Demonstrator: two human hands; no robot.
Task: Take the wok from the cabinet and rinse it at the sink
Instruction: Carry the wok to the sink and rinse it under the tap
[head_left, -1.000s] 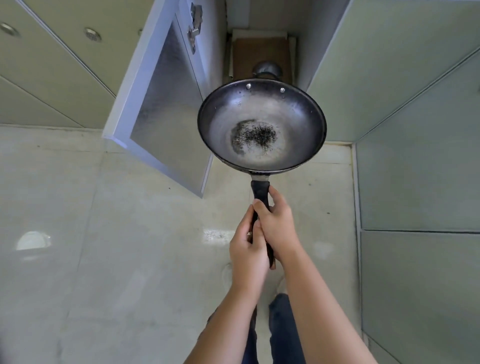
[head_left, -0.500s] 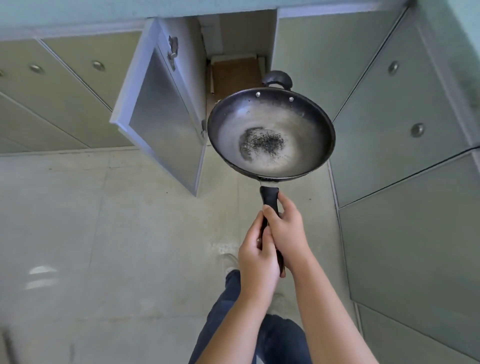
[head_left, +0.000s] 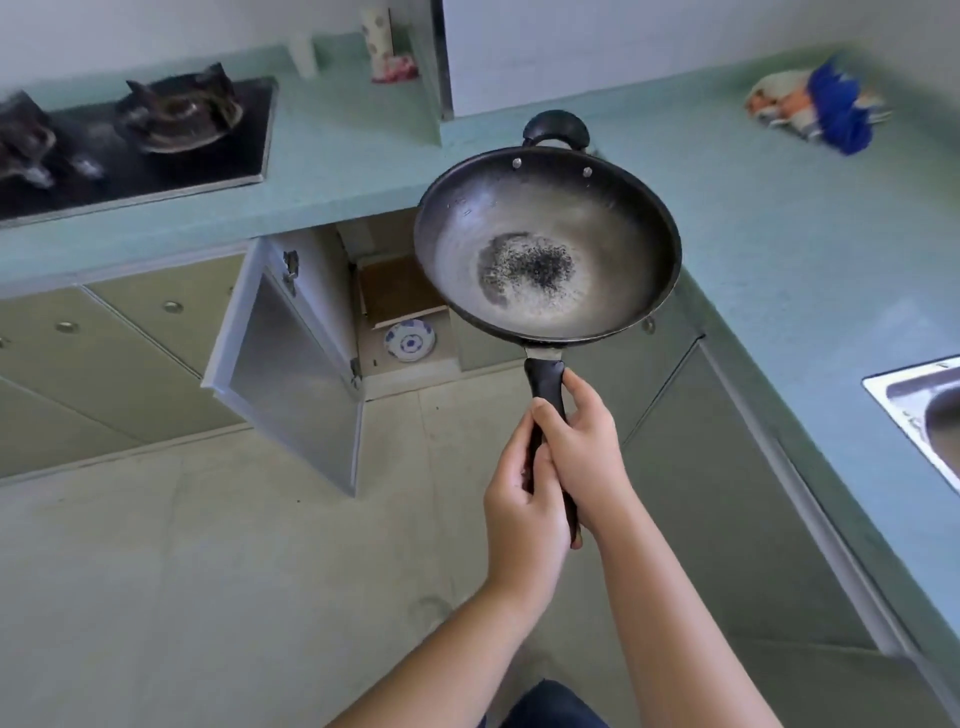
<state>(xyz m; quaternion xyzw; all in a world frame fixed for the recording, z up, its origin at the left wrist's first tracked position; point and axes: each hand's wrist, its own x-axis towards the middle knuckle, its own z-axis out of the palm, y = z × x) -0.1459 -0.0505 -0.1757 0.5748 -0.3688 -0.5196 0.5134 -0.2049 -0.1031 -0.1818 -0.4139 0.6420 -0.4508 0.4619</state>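
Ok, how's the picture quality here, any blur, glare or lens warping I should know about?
Head view: the wide lens bends the countertop edges and cabinet lines. The wok, held by the left hand and right hand, is fairly sharp, with soft sheen inside. The stove and the cloth at the frame's edges look smeared.

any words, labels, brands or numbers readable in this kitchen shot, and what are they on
None can be read.
Patterned container at the back of the counter: print too blurred to tell whether it holds text.
Colourful packet on the right counter: markings too blurred to read.
Wok: no visible marking.
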